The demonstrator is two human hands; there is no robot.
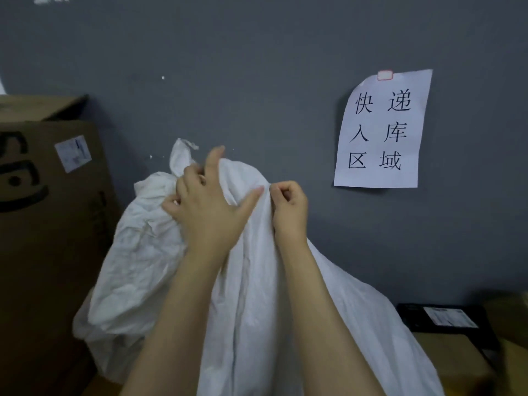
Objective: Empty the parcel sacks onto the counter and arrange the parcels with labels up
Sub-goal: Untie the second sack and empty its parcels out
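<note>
Against the grey wall [257, 67] a white sack [257, 295] stands heaped in the middle, its crumpled cloth bunched to a twisted tail at the top left; whether it is one sack or two lying together, I cannot tell. Just left of it stands a tall cardboard box [43, 224] with a small shipping label [73, 152] on its front. Both forearms reach up over the sack. The left hand [205, 207] grips the bunched cloth below the tail, with the forefinger raised and the thumb stretched to the right. Close beside it, the right hand [288, 207] is curled tight and pinches a fold of the cloth at the sack's peak. A paper sign [380, 130] with printed characters is fixed to the wall at the right. Low at the right a black parcel [411, 315] lies label up on a brown carton [451, 358].
</note>
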